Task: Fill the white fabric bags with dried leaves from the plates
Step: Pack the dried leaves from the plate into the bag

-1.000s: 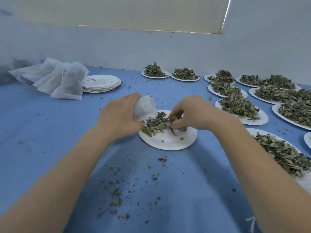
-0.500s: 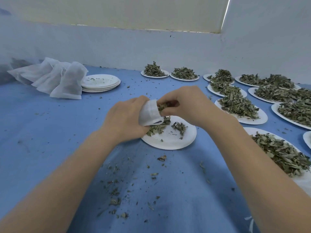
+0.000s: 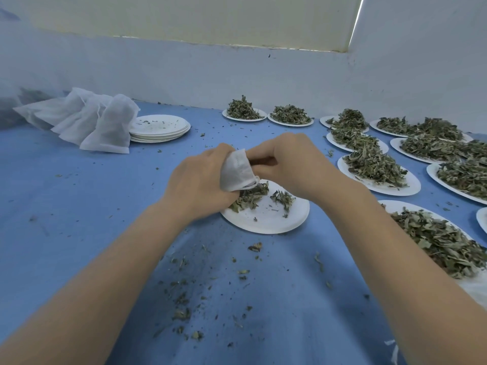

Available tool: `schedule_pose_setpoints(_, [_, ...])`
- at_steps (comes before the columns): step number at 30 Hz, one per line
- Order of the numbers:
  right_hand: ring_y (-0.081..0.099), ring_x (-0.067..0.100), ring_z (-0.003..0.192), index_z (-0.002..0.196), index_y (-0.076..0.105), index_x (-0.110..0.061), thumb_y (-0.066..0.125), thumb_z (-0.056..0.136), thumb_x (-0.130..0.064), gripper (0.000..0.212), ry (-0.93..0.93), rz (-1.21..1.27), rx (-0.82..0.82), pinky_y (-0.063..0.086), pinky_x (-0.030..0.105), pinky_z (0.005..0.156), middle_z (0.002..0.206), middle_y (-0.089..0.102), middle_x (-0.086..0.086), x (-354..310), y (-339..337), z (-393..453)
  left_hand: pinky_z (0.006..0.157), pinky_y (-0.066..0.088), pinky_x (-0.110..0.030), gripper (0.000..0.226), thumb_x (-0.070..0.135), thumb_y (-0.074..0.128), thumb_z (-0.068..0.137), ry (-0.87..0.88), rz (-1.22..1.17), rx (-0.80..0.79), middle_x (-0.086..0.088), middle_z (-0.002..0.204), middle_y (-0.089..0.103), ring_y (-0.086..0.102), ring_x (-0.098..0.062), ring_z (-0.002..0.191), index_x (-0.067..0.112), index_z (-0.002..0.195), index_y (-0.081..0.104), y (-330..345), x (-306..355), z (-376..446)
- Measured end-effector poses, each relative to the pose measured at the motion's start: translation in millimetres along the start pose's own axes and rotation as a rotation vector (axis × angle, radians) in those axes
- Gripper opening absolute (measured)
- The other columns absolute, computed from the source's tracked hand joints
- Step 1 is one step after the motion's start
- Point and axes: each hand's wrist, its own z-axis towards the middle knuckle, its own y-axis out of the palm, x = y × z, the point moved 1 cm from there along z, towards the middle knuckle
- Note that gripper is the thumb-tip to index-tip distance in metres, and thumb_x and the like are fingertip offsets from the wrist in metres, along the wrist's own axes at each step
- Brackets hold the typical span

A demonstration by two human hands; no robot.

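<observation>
My left hand [image 3: 197, 180] grips a small white fabric bag [image 3: 237, 171] just above a white plate [image 3: 274, 222] in the middle of the blue table. My right hand [image 3: 287, 159] is at the bag's mouth with its fingers curled inward; what they hold is hidden. Two small clumps of dried leaves [image 3: 253, 196] lie on the plate under the bag.
Several plates heaped with dried leaves [image 3: 374, 164] crowd the right side and the back. A stack of empty plates [image 3: 160, 127] and a pile of white bags [image 3: 87, 119] sit at the back left. Leaf crumbs [image 3: 184, 299] litter the blue cloth near me.
My right hand lifted a pinch of leaves off the plate and brought it up to the bag's mouth. The leaf pile on the plate has shrunk and split into two clumps.
</observation>
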Motion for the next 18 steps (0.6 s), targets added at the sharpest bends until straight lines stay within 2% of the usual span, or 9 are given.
schedule_pose_setpoints(2, [0.044,0.015,0.059,0.096,0.075,-0.02,0.06,0.086,-0.013,0.019,-0.029,-0.134,-0.002,0.038,0.023,0.06,0.077,0.07,0.009,-0.9,1.0,2.3,0.061,0.035,-0.029,0.05,0.035,0.069,0.07,0.029,0.016,-0.003,0.003,0.096,0.06,0.056,-0.024,0.082,0.023,0.115,0.05,0.2,1.5,-0.5])
schedule_pose_setpoints(4, [0.037,0.013,0.057,0.095,0.074,-0.017,0.057,0.087,-0.012,0.018,-0.045,-0.198,-0.015,0.035,0.025,0.057,0.073,0.067,0.012,-0.8,0.8,4.1,0.061,0.032,-0.028,0.051,0.034,0.068,0.07,0.035,0.028,-0.001,0.003,0.096,0.06,0.053,-0.022,0.078,0.022,0.116,0.05,-0.7,2.3,-0.6])
schedule_pose_setpoints(7, [0.042,0.016,0.056,0.099,0.072,-0.02,0.054,0.091,-0.014,0.021,-0.045,-0.129,-0.027,0.039,0.026,0.06,0.072,0.067,0.008,0.3,0.6,2.7,0.061,0.03,-0.028,0.049,0.032,0.066,0.069,0.027,0.02,0.012,0.006,0.089,0.055,0.051,-0.022,0.077,0.021,0.114,0.05,-1.9,2.4,0.0])
schedule_pose_setpoints(9, [0.049,0.016,0.061,0.104,0.07,-0.027,0.053,0.093,-0.019,0.021,-0.022,-0.069,-0.025,0.042,0.023,0.062,0.068,0.065,-0.001,2.8,0.5,1.7,0.06,0.031,-0.029,0.048,0.035,0.064,0.067,0.024,0.002,0.022,0.01,0.084,0.049,0.053,-0.023,0.077,0.021,0.111,0.051,-2.2,2.6,-0.1])
schedule_pose_setpoints(12, [0.051,0.0,0.054,0.11,0.066,-0.04,0.056,0.091,-0.026,0.025,0.006,-0.044,-0.003,0.04,0.011,0.057,0.062,0.057,-0.016,5.2,1.1,1.7,0.06,0.034,-0.029,0.053,0.043,0.058,0.063,0.013,-0.024,0.024,0.009,0.084,0.051,0.053,-0.023,0.077,0.023,0.111,0.051,-1.9,2.7,0.1])
schedule_pose_setpoints(15, [0.051,-0.008,0.059,0.105,0.069,-0.034,0.06,0.087,-0.019,0.025,0.001,0.029,0.085,0.039,0.006,0.058,0.068,0.063,-0.015,3.2,3.5,2.1,0.06,0.039,-0.032,0.054,0.041,0.062,0.065,-0.002,-0.026,0.024,0.005,0.09,0.056,0.054,-0.025,0.079,0.025,0.114,0.048,-1.8,0.0,0.9])
schedule_pose_setpoints(18, [0.056,-0.013,0.064,0.094,0.07,-0.03,0.066,0.082,-0.013,0.021,0.035,0.266,0.12,0.038,0.002,0.061,0.07,0.07,-0.015,2.1,6.2,1.9,0.063,0.043,-0.033,0.052,0.035,0.069,0.068,-0.011,-0.066,0.025,0.003,0.091,0.059,0.055,-0.023,0.08,0.024,0.115,0.048,-1.8,-1.4,2.4])
